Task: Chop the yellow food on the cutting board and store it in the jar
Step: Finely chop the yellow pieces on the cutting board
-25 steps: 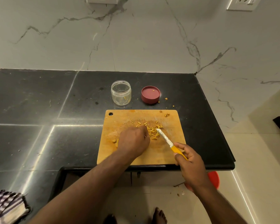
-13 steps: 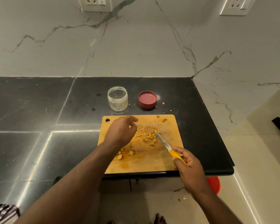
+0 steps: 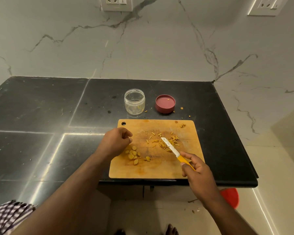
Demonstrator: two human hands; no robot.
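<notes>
Yellow food (image 3: 165, 142) is lying chopped mid-way across the cutting board (image 3: 156, 168), round slices (image 3: 132, 155) sitting near its left edge. The right hand (image 3: 196, 170) is grasping the knife (image 3: 172, 148) — blade among the pieces. The left hand (image 3: 115, 144) is hovering, fingers loosely curled, holding nothing. The jar (image 3: 134, 103) is standing open on the worktop (image 3: 41, 116) behind the board.

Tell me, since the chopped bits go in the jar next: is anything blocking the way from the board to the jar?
Nothing visible does. The jar stands open just behind the cutting board, its lid off beside it. Only bare counter lies between them.
</notes>
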